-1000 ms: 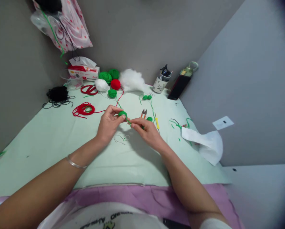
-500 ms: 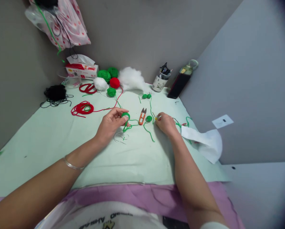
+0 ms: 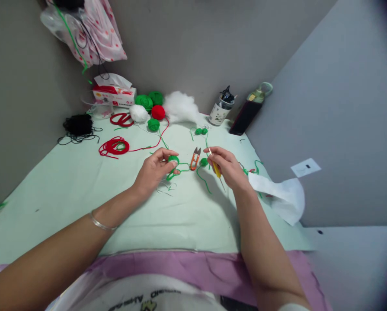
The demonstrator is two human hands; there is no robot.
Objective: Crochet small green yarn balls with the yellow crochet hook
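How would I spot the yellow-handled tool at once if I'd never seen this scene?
Over the pale green tabletop, find the person's right grip, right of centre. Held in it is a slim tool, slanting, with a thin shaft poking out at each end. Its yellow handle sets it apart from the orange snips lying to its left.

From where I stood, the right hand (image 3: 227, 166) had left the green piece (image 3: 173, 160) near the middle of the frame and gone over to right of centre. The yellow-handled hook (image 3: 216, 169), lying on the table a moment before, was now up in its fingers, slanting. The orange snips (image 3: 193, 166) and small green ball (image 3: 203, 162), partly covered earlier, had come into plain sight mid-frame.
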